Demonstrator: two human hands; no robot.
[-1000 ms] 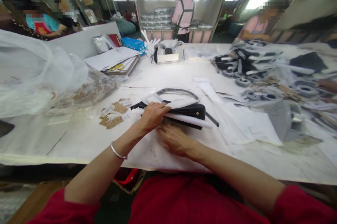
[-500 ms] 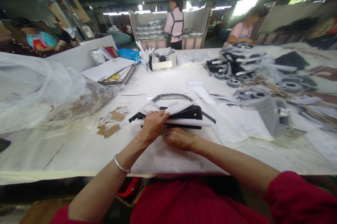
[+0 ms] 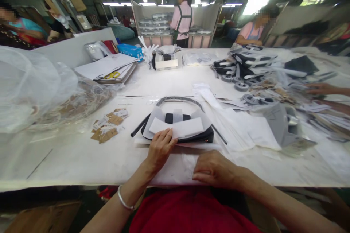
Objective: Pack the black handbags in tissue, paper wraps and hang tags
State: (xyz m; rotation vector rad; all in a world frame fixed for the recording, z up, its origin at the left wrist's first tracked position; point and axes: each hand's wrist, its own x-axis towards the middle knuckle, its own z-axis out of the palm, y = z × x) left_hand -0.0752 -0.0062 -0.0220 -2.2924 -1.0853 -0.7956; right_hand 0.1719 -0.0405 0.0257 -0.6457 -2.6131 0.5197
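Observation:
A black handbag (image 3: pixel 206 138) lies in front of me on the table, a wrapped handle arching behind it and a dark strap end sticking out at each side. White sheeting and a white foam strip (image 3: pixel 188 128) cover much of its upper face. My left hand (image 3: pixel 161 149) rests on the strip's lower edge, fingers stretched out. A white roll or tube (image 3: pixel 197 146) shows along the bag's near side. Close to the table's front edge, my right hand (image 3: pixel 216 169) is curled closed, beside some thin translucent material (image 3: pixel 188 160); what is in its fingers is hidden.
Brown tags (image 3: pixel 109 125) lie to the left, near clear plastic (image 3: pixel 41 90). Papers with yellow scissors (image 3: pixel 112 75) sit behind. White sheets (image 3: pixel 243 131) and a pile of black bag parts (image 3: pixel 240 61) are at right. A co-worker's hands (image 3: pixel 325 89) work at far right.
The bag has tipped so that its covered face shows more. My left hand has come slightly nearer, and my right hand has moved from the bag toward me and to the right.

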